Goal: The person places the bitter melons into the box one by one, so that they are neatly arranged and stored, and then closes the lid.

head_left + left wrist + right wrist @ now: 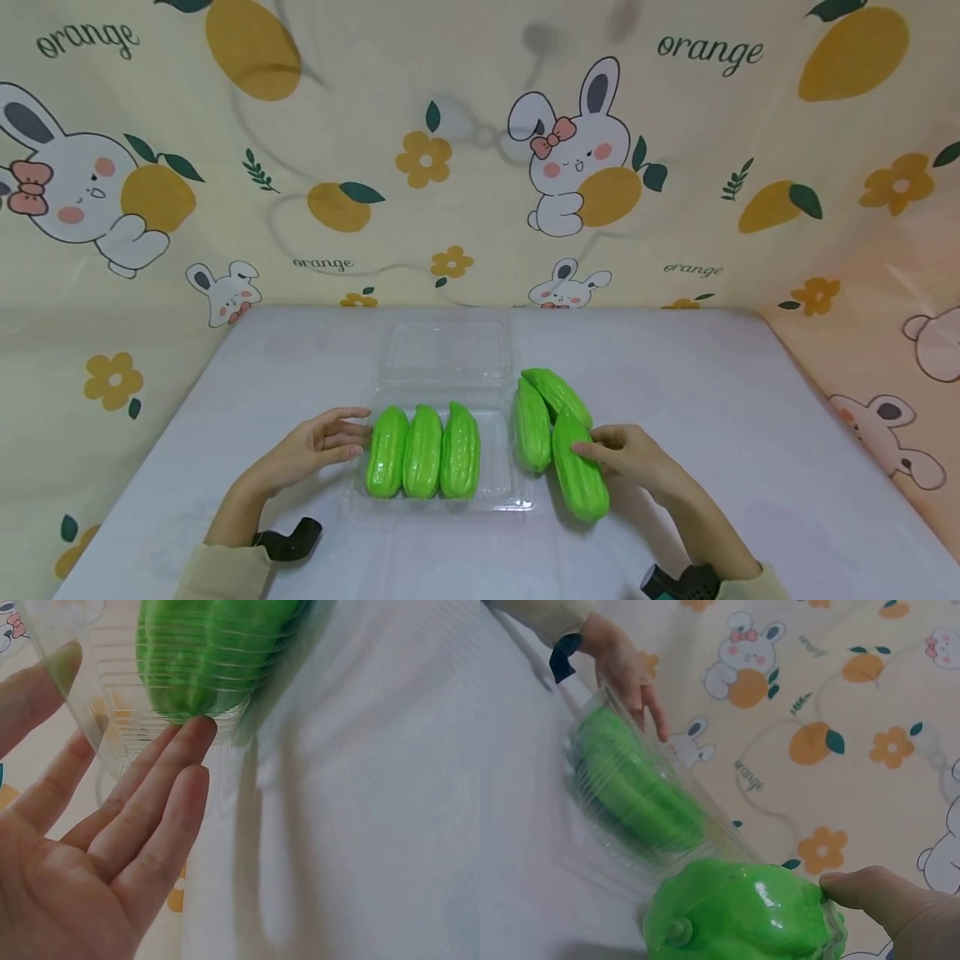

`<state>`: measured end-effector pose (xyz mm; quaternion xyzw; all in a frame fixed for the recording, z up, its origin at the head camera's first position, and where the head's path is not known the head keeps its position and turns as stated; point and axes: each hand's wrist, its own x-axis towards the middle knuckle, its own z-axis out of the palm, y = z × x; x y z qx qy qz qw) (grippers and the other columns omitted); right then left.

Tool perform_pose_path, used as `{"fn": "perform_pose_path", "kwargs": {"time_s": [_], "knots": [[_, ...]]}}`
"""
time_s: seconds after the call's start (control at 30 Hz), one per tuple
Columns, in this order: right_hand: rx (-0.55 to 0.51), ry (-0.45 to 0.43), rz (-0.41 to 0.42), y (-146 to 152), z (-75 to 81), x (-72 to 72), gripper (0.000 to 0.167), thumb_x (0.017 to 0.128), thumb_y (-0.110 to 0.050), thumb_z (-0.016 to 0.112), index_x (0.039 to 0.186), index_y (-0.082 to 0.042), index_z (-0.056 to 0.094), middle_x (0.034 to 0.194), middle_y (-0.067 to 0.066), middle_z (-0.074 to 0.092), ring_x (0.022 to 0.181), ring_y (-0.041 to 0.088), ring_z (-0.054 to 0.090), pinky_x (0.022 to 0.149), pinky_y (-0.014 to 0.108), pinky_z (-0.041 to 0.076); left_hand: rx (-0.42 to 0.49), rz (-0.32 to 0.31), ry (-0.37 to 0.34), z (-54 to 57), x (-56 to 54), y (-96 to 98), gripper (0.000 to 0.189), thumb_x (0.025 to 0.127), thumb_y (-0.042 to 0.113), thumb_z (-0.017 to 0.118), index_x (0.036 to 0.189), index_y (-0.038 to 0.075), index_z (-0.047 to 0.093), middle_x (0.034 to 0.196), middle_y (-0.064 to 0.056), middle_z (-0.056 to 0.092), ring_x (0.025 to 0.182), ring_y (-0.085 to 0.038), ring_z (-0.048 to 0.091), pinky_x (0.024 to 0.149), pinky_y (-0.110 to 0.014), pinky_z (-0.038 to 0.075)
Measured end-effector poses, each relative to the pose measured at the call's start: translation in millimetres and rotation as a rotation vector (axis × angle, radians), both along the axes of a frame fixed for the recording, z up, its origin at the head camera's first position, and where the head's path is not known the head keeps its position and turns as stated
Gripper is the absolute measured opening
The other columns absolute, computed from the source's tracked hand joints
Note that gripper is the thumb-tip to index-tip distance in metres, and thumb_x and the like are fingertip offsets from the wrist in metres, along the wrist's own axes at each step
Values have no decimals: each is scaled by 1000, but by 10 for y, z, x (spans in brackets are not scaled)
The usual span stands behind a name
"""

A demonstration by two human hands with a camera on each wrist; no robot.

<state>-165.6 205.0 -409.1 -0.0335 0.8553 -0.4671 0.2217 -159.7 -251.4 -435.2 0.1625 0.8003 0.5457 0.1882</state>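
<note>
A clear plastic clamshell box (504,467) lies with its lid (450,354) folded back. Three shiny green ribbed gourds (423,454) stand side by side in its left and middle part. My left hand (327,442) is at the box's left side, fingers extended; in the left wrist view the fingertips (199,731) touch or nearly touch the clear wall. On the right, my right hand (618,454) pinches a green ribbed gourd (581,479) between thumb and fingers. In the right wrist view the thumb (855,889) presses that gourd's side; the other fingers are mostly hidden.
Two more green gourds, one upright (532,425) and one slanting (555,392), lie right of the box, close to the held one. A white cloth covers the table (675,358). A patterned curtain (465,208) hangs behind it.
</note>
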Motion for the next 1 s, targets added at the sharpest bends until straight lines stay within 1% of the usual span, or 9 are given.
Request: {"fn": "perform_pose_path", "kwargs": {"time_s": [0.07, 0.17, 0.2, 0.4, 0.57, 0.63, 0.77, 0.87, 1.0], "knots": [[-2, -3, -3, 5, 20, 8, 62, 94, -31, 61, 130, 18, 47, 123, 30, 61, 92, 19, 67, 81, 37, 58, -1, 3, -6, 7, 5, 5, 61, 96, 22, 60, 145, -1, 33, 139, -33, 48, 120, -21, 62, 91, -16, 50], [-6, 2, -5, 6, 53, 6, 62, 95, -30, 61, 130, 18, 46, 123, 30, 61, 89, 18, 67, 81, 37, 58, -9, 2, 1, 35, 9, 14, 61, 96, 22, 60, 145, -2, 33, 139, -33, 49, 123, -35, 59, 91, -17, 51], [-9, 4, -7, 4, 65, 3, 62, 95, -30, 60, 130, 18, 46, 123, 30, 61, 88, 18, 67, 81, 37, 58, -11, -1, 5, 43, 9, 18, 61, 96, 22, 60, 145, -2, 33, 138, -33, 49, 123, -37, 58, 92, -18, 51], [-21, -6, -8, -24, 116, -26, 64, 95, -32, 60, 132, 18, 44, 126, 31, 58, 92, 20, 67, 84, 37, 58, -1, -15, 16, 53, 12, 37, 60, 96, 21, 59, 144, -4, 32, 138, -35, 48, 123, -43, 55, 92, -19, 52], [-18, 4, -2, -42, 145, -45, 66, 95, -33, 59, 133, 19, 42, 127, 32, 57, 91, 20, 67, 85, 38, 57, -17, 0, 9, 46, 15, 34, 60, 96, 22, 60, 145, -2, 33, 138, -33, 49, 124, -44, 55, 92, -21, 53], [-18, 8, -9, -59, 157, -46, 64, 95, -33, 60, 132, 17, 45, 125, 29, 60, 90, 18, 67, 85, 38, 57, -24, 3, 8, 47, 15, 29, 61, 96, 22, 60, 145, -2, 33, 138, -32, 50, 124, -43, 55, 93, -22, 53], [-45, 22, -10, -107, 182, -47, 54, 94, -30, 61, 127, 13, 53, 117, 22, 65, 89, 14, 66, 83, 34, 57, -16, -3, 8, 52, 14, 19, 61, 96, 22, 60, 145, -3, 33, 138, -33, 49, 123, -43, 56, 93, -22, 53], [-70, 33, -6, -144, 209, -53, 51, 95, -29, 60, 125, 12, 55, 116, 21, 67, 91, 13, 66, 82, 32, 57, -5, -7, 6, 47, 15, 15, 61, 96, 21, 60, 145, -3, 32, 138, -34, 49, 123, -43, 55, 93, -20, 52], [-78, 40, -3, -195, 249, -62, 52, 95, -30, 60, 126, 12, 54, 119, 22, 65, 94, 13, 66, 84, 33, 58, 0, -10, 8, 42, 9, 7, 61, 96, 20, 59, 145, -4, 32, 139, -34, 48, 124, -45, 54, 93, -20, 52]]}}
